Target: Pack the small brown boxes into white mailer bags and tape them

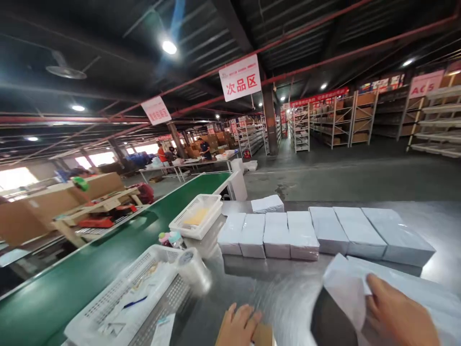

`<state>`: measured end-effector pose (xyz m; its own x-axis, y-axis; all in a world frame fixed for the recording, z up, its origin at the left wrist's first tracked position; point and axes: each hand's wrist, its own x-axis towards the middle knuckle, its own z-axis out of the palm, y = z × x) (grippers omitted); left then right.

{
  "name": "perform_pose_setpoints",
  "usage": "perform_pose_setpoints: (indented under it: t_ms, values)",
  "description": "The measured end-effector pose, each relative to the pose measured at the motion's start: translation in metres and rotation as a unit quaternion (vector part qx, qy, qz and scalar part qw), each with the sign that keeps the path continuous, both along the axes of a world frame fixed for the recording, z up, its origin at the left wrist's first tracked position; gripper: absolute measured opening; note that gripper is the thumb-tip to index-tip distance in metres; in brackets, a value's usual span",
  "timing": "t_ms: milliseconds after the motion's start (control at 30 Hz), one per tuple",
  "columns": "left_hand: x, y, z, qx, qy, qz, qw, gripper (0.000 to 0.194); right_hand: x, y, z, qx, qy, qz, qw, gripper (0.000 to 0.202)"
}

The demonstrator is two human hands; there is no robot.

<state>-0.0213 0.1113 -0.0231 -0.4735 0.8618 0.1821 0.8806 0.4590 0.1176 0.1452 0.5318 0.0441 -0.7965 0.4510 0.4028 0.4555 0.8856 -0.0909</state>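
Observation:
My right hand (403,312) is closed, thumb and fingers pinching a thin white sheet (347,293) that is bent upward. Below the sheet shows a dark grey surface (326,319); I cannot tell whether it belongs to the same piece. Beside this hand lies a white flat stack (425,283) on the metal table (259,288). My left hand (239,324) is at the bottom edge with its fingers stretched and apart, next to a brown cardboard piece (264,334) and touching it. The left palm and thumb are out of sight.
Several white wrapped stacks (277,233) line the table's far side. To the left are a roll of clear film (194,271), a white basket (90,307) with a blue pen (135,302), another basket (216,211), and a green conveyor belt (39,307). People and shelves stand farther off.

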Motion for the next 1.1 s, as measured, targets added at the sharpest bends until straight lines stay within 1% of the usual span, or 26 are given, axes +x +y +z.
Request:
perform_pose_setpoints:
  t_ms: [67, 100, 133, 167, 200, 267, 300, 333, 400, 467, 500, 567, 633, 700, 767, 833, 867, 933, 1000, 1033, 1067, 1100]
  values:
    - [0.013, 0.011, 0.016, 0.019, -0.027, 0.039, 0.999, 0.073, -0.019, -0.062, 0.055, 0.009, -0.036, -0.004, 0.999, 0.024]
    - [0.020, 0.019, 0.028, 0.037, -0.037, 0.056, 0.997, 0.073, -0.026, -0.093, 0.078, 0.027, -0.055, -0.019, 0.998, 0.026]
    - [0.027, 0.029, 0.042, 0.059, -0.048, 0.071, 0.995, 0.074, -0.033, -0.122, 0.096, 0.040, -0.079, -0.032, 0.996, 0.029]
    - [0.034, 0.039, 0.059, 0.084, -0.060, 0.085, 0.991, 0.077, -0.038, -0.148, 0.110, 0.054, -0.094, -0.038, 0.993, 0.031]
    - [0.041, 0.049, 0.077, 0.113, -0.072, 0.100, 0.986, 0.080, -0.043, -0.171, 0.120, 0.066, -0.104, -0.028, 0.992, 0.031]
    - [0.051, 0.067, 0.115, 0.153, -0.092, 0.138, 0.974, 0.087, -0.048, -0.204, 0.128, 0.076, -0.128, -0.001, 0.989, 0.027]
    - [0.054, 0.072, 0.134, 0.147, -0.098, 0.150, 0.973, 0.089, -0.048, -0.216, 0.129, 0.081, -0.134, 0.025, 0.987, 0.025]
    - [0.056, 0.074, 0.151, 0.126, -0.090, 0.151, 0.976, 0.084, -0.047, -0.224, 0.128, 0.087, -0.138, 0.040, 0.986, 0.023]
    - [0.055, 0.072, 0.180, 0.083, -0.033, 0.119, 0.989, 0.070, -0.040, -0.236, 0.129, 0.091, -0.147, 0.066, 0.983, 0.022]
    - [0.052, 0.065, 0.198, 0.040, -0.019, 0.075, 0.996, 0.063, -0.032, -0.243, 0.134, 0.083, -0.157, 0.073, 0.981, 0.023]
    - [0.050, 0.061, 0.204, 0.019, -0.029, 0.060, 0.998, 0.059, -0.029, -0.246, 0.139, 0.077, -0.160, 0.076, 0.981, 0.023]
    - [0.048, 0.056, 0.213, -0.007, -0.044, 0.053, 0.998, 0.046, -0.025, -0.252, 0.150, 0.072, -0.158, 0.067, 0.983, 0.023]
    - [0.044, 0.052, 0.219, -0.008, -0.014, 0.061, 0.998, 0.039, -0.022, -0.255, 0.160, 0.072, -0.154, 0.033, 0.985, 0.023]
    - [0.039, 0.046, 0.224, 0.010, 0.031, 0.064, 0.997, 0.036, -0.018, -0.254, 0.167, 0.066, -0.163, -0.011, 0.984, 0.021]
    - [0.031, 0.037, 0.226, 0.026, 0.066, 0.053, 0.996, 0.034, -0.013, -0.250, 0.168, 0.060, -0.172, -0.034, 0.983, 0.016]
    - [0.023, 0.024, 0.225, 0.029, 0.096, 0.041, 0.994, 0.035, -0.009, -0.247, 0.163, 0.050, -0.166, -0.042, 0.984, 0.020]
    - [0.019, 0.019, 0.223, 0.017, 0.097, 0.038, 0.994, 0.036, -0.008, -0.247, 0.159, 0.041, -0.161, -0.042, 0.985, 0.023]
    - [0.011, 0.010, 0.220, -0.035, 0.058, 0.040, 0.997, 0.035, -0.010, -0.250, 0.152, 0.011, -0.169, -0.028, 0.985, 0.026]
    - [0.002, 0.007, 0.221, -0.096, -0.010, 0.036, 0.995, 0.025, -0.019, -0.255, 0.152, -0.014, -0.218, 0.009, 0.976, 0.021]
    - [-0.003, 0.008, 0.226, -0.118, -0.040, 0.031, 0.992, 0.016, -0.026, -0.256, 0.157, -0.022, -0.249, 0.033, 0.968, 0.015]
    - [-0.009, 0.009, 0.235, -0.130, -0.058, 0.026, 0.989, 0.007, -0.035, -0.257, 0.166, -0.025, -0.277, 0.055, 0.959, 0.012]
    - [-0.015, 0.010, 0.247, -0.131, -0.063, 0.026, 0.989, 0.008, -0.043, -0.255, 0.178, -0.025, -0.295, 0.072, 0.953, 0.011]
